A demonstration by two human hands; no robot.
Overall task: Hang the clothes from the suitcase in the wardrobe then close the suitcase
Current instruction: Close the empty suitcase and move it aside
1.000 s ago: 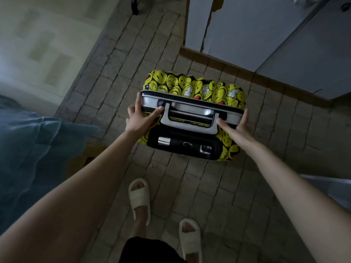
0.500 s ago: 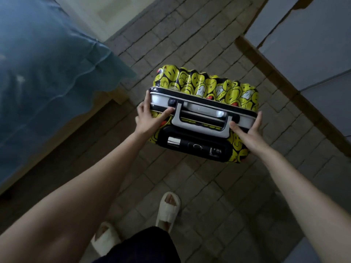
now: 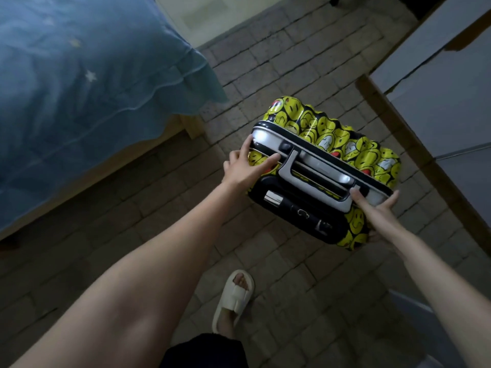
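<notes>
Both hands, left (image 3: 245, 168) and right (image 3: 377, 212), still clasp the shut suitcase (image 3: 332, 144), now swung away from the wardrobe (image 3: 438, 102) toward the bed (image 3: 79, 88), unopened.

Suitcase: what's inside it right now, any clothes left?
Cannot tell. The suitcase stands shut on the brick floor, left hand and right hand gripping its top edge; the shell hides everything inside.

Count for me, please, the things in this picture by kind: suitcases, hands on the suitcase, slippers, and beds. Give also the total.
Suitcases: 1, the yellow smiley suitcase
Hands on it: 2, the left hand and the right hand
Slippers: 1 in view, the white slipper
Beds: 1, the bed with a blue cover
Total: 5
</notes>
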